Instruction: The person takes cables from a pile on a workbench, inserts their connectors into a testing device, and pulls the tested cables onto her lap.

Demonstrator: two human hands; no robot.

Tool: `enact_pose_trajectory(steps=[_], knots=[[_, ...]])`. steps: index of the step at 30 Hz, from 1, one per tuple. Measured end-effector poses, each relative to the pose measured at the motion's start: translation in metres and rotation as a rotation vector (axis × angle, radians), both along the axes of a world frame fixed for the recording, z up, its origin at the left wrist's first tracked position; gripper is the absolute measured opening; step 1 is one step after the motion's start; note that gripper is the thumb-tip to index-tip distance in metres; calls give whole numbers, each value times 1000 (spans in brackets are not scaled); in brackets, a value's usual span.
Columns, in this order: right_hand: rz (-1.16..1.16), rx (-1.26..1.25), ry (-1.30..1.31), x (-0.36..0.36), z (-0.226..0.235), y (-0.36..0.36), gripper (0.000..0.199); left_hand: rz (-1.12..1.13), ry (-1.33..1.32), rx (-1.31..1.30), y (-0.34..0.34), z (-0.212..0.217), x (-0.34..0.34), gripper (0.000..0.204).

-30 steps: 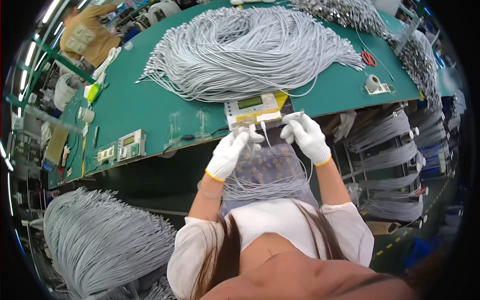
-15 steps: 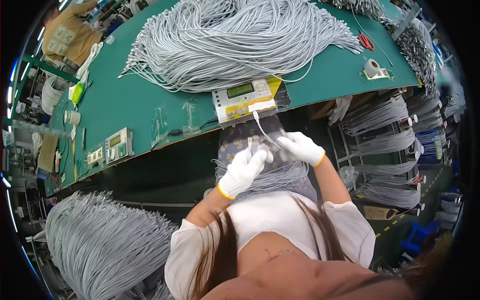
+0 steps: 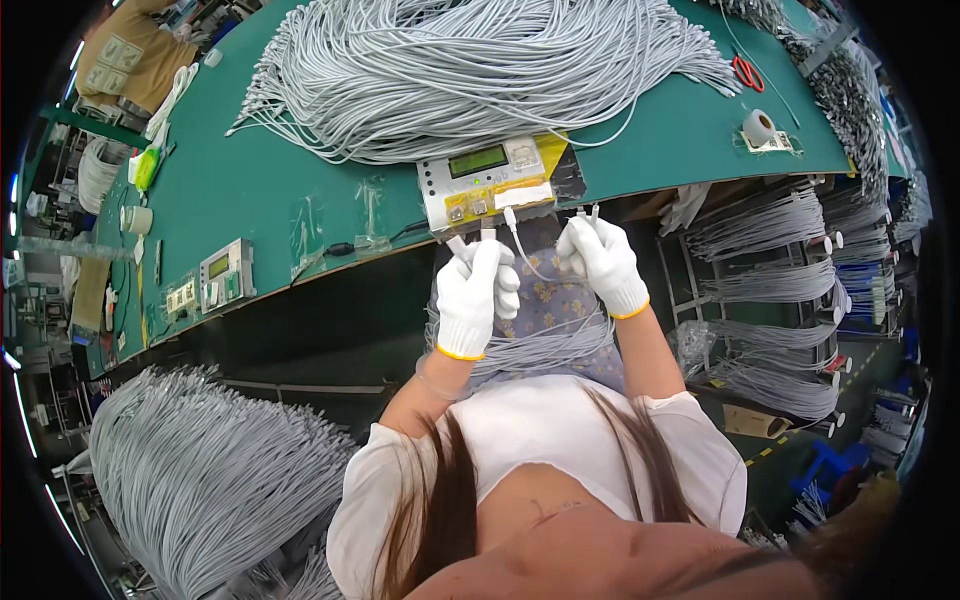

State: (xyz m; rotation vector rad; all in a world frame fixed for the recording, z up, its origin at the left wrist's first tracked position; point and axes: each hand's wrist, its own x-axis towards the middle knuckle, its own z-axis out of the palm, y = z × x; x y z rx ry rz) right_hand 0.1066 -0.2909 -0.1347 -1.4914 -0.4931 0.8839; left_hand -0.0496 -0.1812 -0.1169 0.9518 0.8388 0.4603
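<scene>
White knit gloves with yellow cuffs cover both hands. My left hand pinches flat USB-type cable plugs, one reaching the front edge of a grey cable tester with a small screen. Whether that plug sits inside the port I cannot tell. To the right, my right hand is closed on two slim cable plugs that point up near the table edge. Between the hands, a white lead runs from the tester's front. Several grey cables lie across my lap.
A large heap of grey cables covers the table behind the tester. Red scissors and a tape roll lie at right, a second tester at left. Cable bundles hang on a rack. Another person stands far left.
Both hands have moved forward toward the table and spread apart. The left hand has brought its plugs to the tester's front; plugs now show above the right hand's fingers.
</scene>
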Motion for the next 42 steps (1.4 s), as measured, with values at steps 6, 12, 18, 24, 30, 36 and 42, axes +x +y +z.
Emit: enact_pose_trajectory(steps=[6, 12, 18, 24, 30, 36, 42], knots=[[28, 81, 84, -2, 0, 2, 38, 5, -30, -39, 9, 8, 1, 29], [112, 95, 108, -5, 3, 7, 41, -67, -118, -247, 15, 13, 4, 35], [162, 43, 77, -4, 10, 8, 42, -264, 123, -68, 22, 25, -10, 59], [189, 2, 79, -5, 15, 9, 40, -147, 123, -87, 25, 22, -8, 61], [158, 56, 103, -9, 18, 12, 41, -226, -32, -324, 35, 16, -6, 60], [-57, -39, -120, -24, 17, 18, 42, -163, 72, -137, 35, 18, -36, 56], [34, 32, -100, -42, 17, 47, 42, -161, -48, -57, 26, 13, -45, 40]])
